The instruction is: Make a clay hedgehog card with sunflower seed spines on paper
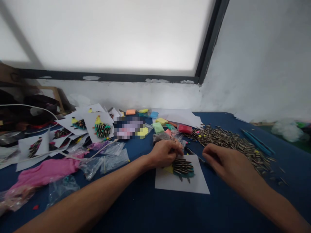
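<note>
A sheet of white paper lies on the blue table, bearing a hedgehog picture of striped sunflower seeds on green and yellow clay. My left hand is over the sheet's upper left corner, at the yellow head, its fingers curled and pressed together. What it may hold is hidden. To the right, just off the sheet, my right hand is raised with thumb and fingers drawn together, slightly blurred. Anything in that pinch is too small to make out. A dark, thin pen-like tool lies between the sheet and my right hand.
Sunflower seeds are heaped at the right, beside a blue tool. Clay packs, including a red one, lie behind the sheet. Other hedgehog pictures, plastic bags and a pink clay bag spread across the left.
</note>
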`<move>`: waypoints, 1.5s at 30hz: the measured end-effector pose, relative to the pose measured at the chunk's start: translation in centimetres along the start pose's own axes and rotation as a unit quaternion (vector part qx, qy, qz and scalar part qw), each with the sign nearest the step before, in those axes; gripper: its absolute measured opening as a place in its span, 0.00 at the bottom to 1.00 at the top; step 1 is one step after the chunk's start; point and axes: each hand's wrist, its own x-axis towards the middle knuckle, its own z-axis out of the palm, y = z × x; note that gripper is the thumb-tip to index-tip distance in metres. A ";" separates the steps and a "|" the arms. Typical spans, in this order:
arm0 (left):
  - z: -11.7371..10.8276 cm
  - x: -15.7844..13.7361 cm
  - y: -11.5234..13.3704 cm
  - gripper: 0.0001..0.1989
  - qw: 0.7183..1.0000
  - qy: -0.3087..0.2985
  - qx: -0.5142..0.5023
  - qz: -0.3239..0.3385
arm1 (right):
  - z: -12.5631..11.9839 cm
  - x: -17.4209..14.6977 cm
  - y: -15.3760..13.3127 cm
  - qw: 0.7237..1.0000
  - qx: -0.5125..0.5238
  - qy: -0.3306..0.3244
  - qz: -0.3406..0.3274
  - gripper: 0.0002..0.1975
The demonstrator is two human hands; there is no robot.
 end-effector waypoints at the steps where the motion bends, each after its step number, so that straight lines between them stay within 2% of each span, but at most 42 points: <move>1: 0.0 0.0 0.0 0.21 1.000 -0.001 -0.002 0.001 | -0.1 0.2 0.5 1.000 -0.021 0.009 0.017 0.09; 6: -0.2 0.0 0.2 0.20 1.000 -0.005 -0.005 0.005 | 0.2 0.7 2.1 0.995 -0.082 -0.026 0.057 0.10; 13: -0.2 0.0 0.1 0.21 1.000 -0.002 -0.004 -0.001 | 0.9 1.0 2.1 0.983 -0.137 -0.106 0.054 0.10; 19: -0.2 0.0 0.2 0.21 1.000 -0.006 0.002 0.005 | 1.6 1.1 2.1 0.983 -0.148 -0.096 0.057 0.09; 25: -0.1 0.0 0.2 0.20 1.000 0.001 0.004 0.005 | 1.7 0.9 1.9 0.988 -0.131 -0.057 0.061 0.09; 28: -0.2 0.0 0.2 0.21 1.000 -0.007 0.005 0.005 | 1.2 0.7 1.5 0.994 -0.088 -0.027 0.059 0.08; 31: -0.2 0.0 0.2 0.21 1.000 -0.008 0.001 0.004 | 0.6 0.4 0.9 0.999 0.029 0.001 0.042 0.09; 38: -0.1 0.0 0.1 0.21 1.000 -0.001 0.000 0.005 | -0.3 -0.3 -0.2 0.974 0.203 -0.097 0.001 0.11; 40: 0.0 0.0 0.0 0.21 1.000 0.002 -0.003 0.002 | -0.3 -0.4 -0.3 0.968 0.227 -0.110 -0.003 0.11; 45: 0.0 0.0 -0.2 0.21 1.000 0.003 -0.008 0.008 | -0.1 -0.6 -0.5 0.975 0.198 -0.099 -0.018 0.12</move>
